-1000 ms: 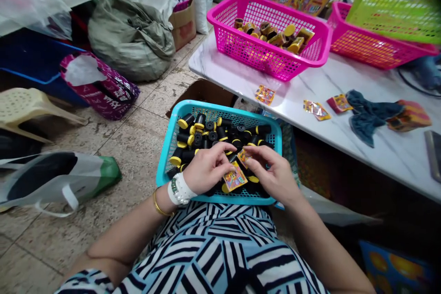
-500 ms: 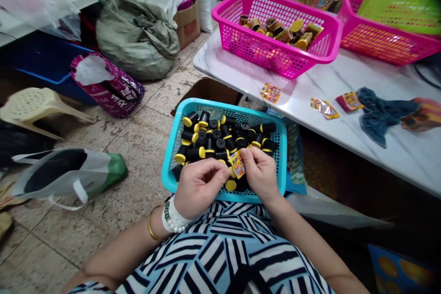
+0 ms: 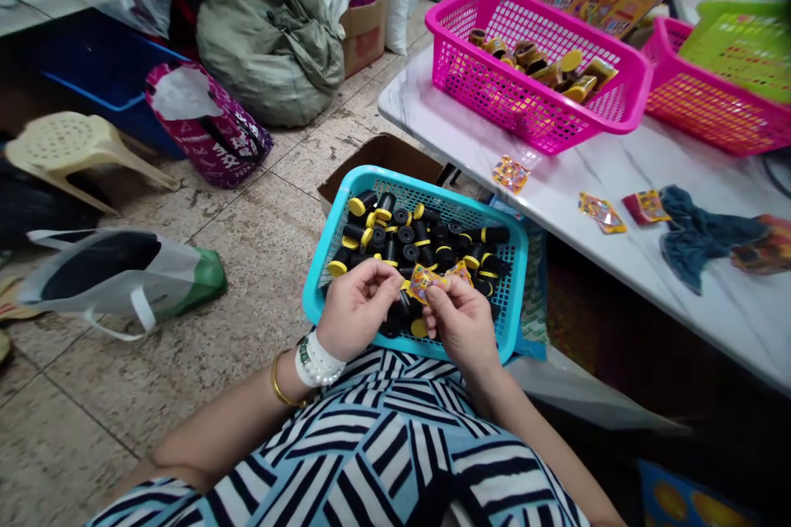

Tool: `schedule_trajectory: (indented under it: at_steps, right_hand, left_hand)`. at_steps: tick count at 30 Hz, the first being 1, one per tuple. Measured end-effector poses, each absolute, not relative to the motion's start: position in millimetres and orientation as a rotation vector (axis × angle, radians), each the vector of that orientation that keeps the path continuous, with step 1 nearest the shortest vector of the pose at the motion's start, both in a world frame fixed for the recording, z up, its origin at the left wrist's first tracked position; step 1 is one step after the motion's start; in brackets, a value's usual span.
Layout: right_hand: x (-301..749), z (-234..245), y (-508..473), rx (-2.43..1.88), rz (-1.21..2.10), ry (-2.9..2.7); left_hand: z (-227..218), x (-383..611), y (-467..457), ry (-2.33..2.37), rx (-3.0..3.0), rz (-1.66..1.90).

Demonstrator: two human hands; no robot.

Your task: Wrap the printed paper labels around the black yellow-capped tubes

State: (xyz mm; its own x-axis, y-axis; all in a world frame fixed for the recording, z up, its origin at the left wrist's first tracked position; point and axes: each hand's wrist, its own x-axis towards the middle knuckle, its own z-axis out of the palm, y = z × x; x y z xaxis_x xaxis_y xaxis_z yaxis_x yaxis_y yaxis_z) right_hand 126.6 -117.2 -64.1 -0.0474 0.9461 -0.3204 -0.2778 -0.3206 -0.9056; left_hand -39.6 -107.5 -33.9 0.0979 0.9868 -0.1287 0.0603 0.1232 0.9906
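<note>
My right hand (image 3: pixel 461 317) pinches a small yellow-orange printed plastic packet (image 3: pixel 425 284) between thumb and fingers; more of the same print shows behind those fingers. Close to the packet's left edge is my left hand (image 3: pixel 358 305), its thumb and fingertips pressed together; whatever they hold, if anything, is hidden. Both hands are over a turquoise plastic basket (image 3: pixel 314 284) resting at my lap. Inside it lie several small black canisters (image 3: pixel 408 253) with yellow lids, jumbled in all directions.
On the marble-patterned table (image 3: pixel 556 181) at right stands a pink basket (image 3: pixel 544 119) of yellow-wrapped canisters. Loose packets (image 3: pixel 510 173) and a dark blue cloth (image 3: pixel 698 230) lie nearer. Left on the floor are a white-and-green bag (image 3: pixel 136 280), a plastic stool (image 3: pixel 67 144) and a large sack (image 3: pixel 272 49).
My right hand has turned and its grip on the packet has shifted, so the packet lies flatter. My left hand stays close by, still pinched. The whole view has swung slightly left.
</note>
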Motion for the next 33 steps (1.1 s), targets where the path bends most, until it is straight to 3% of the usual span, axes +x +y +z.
schedule_trajectory:
  at_steps: [12, 33]
  right_hand:
    - [128.6, -71.4, -118.3, -1.163, 1.593, -0.809]
    - [128.4, -64.6, -121.5, -1.278, 1.062, -1.316]
  left_hand:
    - [-30.4, -36.7, -114.3, 1.274, 1.335, 1.188]
    - [-35.3, -30.2, -108.3, 1.216, 1.218, 1.101]
